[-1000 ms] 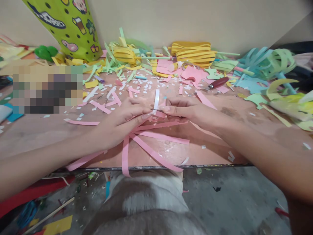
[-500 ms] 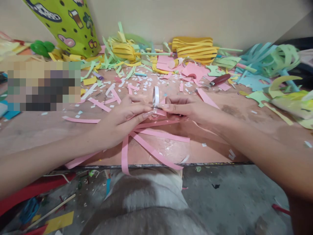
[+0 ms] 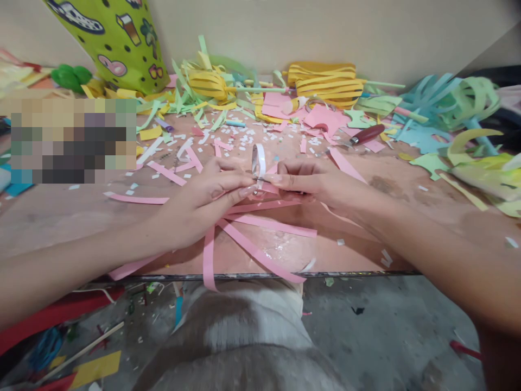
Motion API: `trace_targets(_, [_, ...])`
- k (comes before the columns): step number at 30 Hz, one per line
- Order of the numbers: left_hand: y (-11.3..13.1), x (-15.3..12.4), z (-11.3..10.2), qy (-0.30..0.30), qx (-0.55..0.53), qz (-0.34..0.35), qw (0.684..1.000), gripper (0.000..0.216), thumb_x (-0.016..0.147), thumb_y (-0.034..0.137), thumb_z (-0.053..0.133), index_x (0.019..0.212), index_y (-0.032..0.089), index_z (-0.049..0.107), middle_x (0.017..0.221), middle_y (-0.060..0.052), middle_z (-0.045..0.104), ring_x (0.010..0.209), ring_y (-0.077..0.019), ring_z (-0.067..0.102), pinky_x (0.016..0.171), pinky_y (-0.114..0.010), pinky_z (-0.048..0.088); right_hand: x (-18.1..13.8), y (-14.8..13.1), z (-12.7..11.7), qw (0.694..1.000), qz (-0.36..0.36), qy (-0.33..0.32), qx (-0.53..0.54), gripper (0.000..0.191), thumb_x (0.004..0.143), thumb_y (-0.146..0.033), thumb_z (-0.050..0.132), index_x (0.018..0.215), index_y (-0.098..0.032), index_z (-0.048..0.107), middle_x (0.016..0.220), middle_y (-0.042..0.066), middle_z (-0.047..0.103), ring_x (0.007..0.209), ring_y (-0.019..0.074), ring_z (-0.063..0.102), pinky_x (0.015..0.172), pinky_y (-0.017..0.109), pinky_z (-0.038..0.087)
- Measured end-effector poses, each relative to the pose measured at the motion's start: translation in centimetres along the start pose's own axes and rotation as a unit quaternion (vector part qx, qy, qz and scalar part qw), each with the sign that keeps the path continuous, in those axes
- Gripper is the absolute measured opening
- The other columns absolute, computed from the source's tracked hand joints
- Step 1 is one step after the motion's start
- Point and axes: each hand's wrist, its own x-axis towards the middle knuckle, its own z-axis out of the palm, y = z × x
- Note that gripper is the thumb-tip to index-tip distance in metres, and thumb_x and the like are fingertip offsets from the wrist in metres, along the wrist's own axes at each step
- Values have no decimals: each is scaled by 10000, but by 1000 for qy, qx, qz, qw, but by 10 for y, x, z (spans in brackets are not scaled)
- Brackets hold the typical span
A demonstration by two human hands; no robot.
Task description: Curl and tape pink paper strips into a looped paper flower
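Note:
A thin white ring, which looks like a narrow roll of tape (image 3: pixel 259 158), stands on edge between my two hands. The fingertips of my left hand (image 3: pixel 217 191) are closed at its lower edge. From the other side, my right hand (image 3: pixel 307 178) has thumb and forefinger pinched over the end of a short pink paper strip (image 3: pixel 268 187). A thin dark line shows between the fingertips; I cannot make out what it is. Long pink paper strips (image 3: pixel 260 250) fan out beneath my left hand, and one hangs past the table's front edge.
A red-handled tool (image 3: pixel 367 133) lies right of the middle. Yellow fringed paper shapes (image 3: pixel 325 84) and a green patterned bag (image 3: pixel 118 49) stand along the wall. White paper bits and coloured scraps cover the back of the table (image 3: pixel 345 255). Blue paper loops (image 3: pixel 431 98) sit at right.
The white ring has tilted slightly and shifted a little to the left. Both hands keep nearly the same place and pinch.

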Motion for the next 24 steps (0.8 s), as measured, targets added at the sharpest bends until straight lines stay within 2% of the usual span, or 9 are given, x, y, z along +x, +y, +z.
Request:
trace_targets(7, [0,-1,-1,-1,0,-5,1000,308,1019,353,481,1043,227,760,1117,-44,728,1127,-250,588,1084,-394,426,-5,1,6,998,23,-13,49,245,829,-416,784,781,-206,667,792,0,694,724,123,653,651,263,499])
trace_targets(11, [-5,-1,-1,3,-4,-15,1000,340,1022,427,488,1068,227,759,1159,-51,726,1153,-266,591,1100,-405,411,-3,-2,3,999,-16,-1,-42,273,843,-468,753,794,-204,706,771,10,673,696,126,608,610,264,455])
trace_targets(14, [-7,0,-2,-1,-5,-20,1000,343,1024,420,490,1145,223,744,1237,-55,707,1188,-268,584,1105,-395,397,-3,-9,-4,993,-38,4,-112,346,880,-537,689,776,-207,691,664,-10,574,599,113,495,538,257,370])
trace_targets(16, [-6,-1,-2,9,1,-7,1000,338,1030,395,474,1150,222,739,1210,-53,709,1172,-264,583,1104,-398,387,-4,-15,-10,987,-49,4,-151,396,895,-587,651,773,-210,667,652,-15,528,588,109,451,529,261,329])
trace_targets(18, [-4,-1,-2,16,5,7,1000,332,1035,380,456,1103,222,740,1144,-51,711,1131,-261,585,1097,-414,380,-3,-20,-17,980,-71,6,-184,401,858,-599,693,769,-211,640,689,-15,520,617,110,449,549,266,318])
trace_targets(21, [-3,-2,-3,-1,-18,17,1000,296,1035,367,462,1069,230,722,1089,-44,701,1099,-253,583,1074,-425,385,0,-24,-25,972,-134,15,-191,417,723,-500,843,693,-208,547,691,-41,446,624,99,392,572,268,299])
trace_targets(24, [-5,-2,-3,-13,-67,16,998,255,1025,397,508,1083,239,699,1076,-38,673,1051,-226,594,978,-367,449,4,-23,-30,966,-206,38,-153,457,714,-343,840,630,-208,412,687,-56,370,626,93,337,597,271,300])
